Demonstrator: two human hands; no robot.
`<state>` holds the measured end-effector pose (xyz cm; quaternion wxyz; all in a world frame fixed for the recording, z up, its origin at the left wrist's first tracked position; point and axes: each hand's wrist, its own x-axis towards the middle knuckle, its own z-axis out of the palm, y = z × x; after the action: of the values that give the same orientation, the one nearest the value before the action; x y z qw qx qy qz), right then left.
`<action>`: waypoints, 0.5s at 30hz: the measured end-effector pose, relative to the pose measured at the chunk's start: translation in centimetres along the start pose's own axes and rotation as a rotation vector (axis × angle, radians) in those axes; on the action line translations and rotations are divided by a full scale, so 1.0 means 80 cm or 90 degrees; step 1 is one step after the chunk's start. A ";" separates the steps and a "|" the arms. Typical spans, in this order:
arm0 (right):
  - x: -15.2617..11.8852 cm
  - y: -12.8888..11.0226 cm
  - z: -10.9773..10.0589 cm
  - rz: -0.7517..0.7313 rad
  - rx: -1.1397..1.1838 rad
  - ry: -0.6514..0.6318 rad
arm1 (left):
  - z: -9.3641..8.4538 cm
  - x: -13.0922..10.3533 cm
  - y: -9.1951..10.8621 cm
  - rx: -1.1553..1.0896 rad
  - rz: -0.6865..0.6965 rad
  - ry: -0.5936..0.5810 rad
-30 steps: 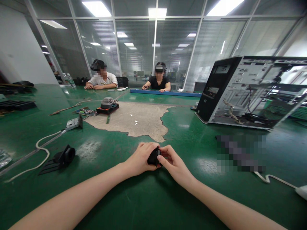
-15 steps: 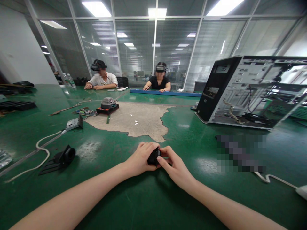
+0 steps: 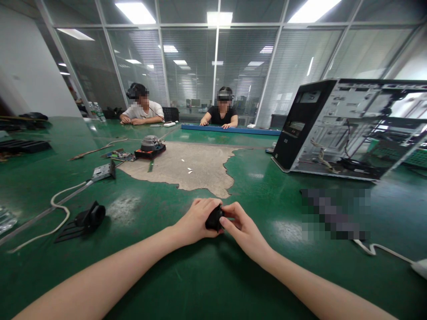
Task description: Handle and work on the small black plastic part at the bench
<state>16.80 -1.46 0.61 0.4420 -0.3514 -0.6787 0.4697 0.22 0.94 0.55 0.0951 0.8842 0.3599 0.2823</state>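
A small black object (image 3: 213,219) of rounded shape sits between my two hands, low over the green table (image 3: 187,284); its exact kind is hidden by my fingers. My left hand (image 3: 196,222) is wrapped round its left side and top. From the right, my right hand (image 3: 240,226) pinches its edge between thumb and fingers. Left of my hands lies a black plastic bracket with a round ring (image 3: 90,218). Ahead of them is a bare tan patch (image 3: 187,171) with a few white scraps (image 3: 190,170).
An opened computer case (image 3: 307,129) stands at the right. Near it lies a blurred-out strip (image 3: 333,213) with a white cable (image 3: 370,249). A heatsink fan (image 3: 150,146), circuit board (image 3: 122,155) and metal bracket (image 3: 103,171) lie to the left. Two people (image 3: 143,109) sit across the table.
Both hands stay in nearly the same place on the black object. My right thumb and fingers have shifted very slightly at its right edge.
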 end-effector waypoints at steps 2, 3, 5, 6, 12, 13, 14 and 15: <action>0.001 0.002 0.000 0.017 0.022 0.006 | 0.000 0.000 0.000 0.000 -0.001 0.000; 0.002 0.003 0.000 0.026 0.024 0.013 | 0.001 0.000 0.001 0.000 -0.001 -0.002; 0.003 0.005 0.000 0.045 0.021 0.020 | 0.001 0.000 0.001 0.001 -0.002 -0.005; 0.004 0.006 0.000 0.054 0.018 0.017 | 0.001 0.000 0.001 0.002 -0.002 -0.005; 0.001 0.000 0.000 0.013 -0.052 0.007 | -0.001 0.000 0.001 0.006 0.002 -0.007; 0.000 -0.001 0.000 -0.001 -0.063 0.012 | -0.001 0.000 0.000 0.005 0.003 -0.006; -0.001 -0.001 0.000 -0.010 -0.066 0.016 | -0.001 0.000 0.000 0.004 0.004 -0.004; -0.001 -0.001 0.000 -0.015 -0.060 0.019 | -0.001 0.000 0.000 0.004 0.004 0.000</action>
<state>16.87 -1.58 0.67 0.4404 -0.3708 -0.6974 0.4268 0.18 0.92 0.61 0.0916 0.8855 0.3582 0.2814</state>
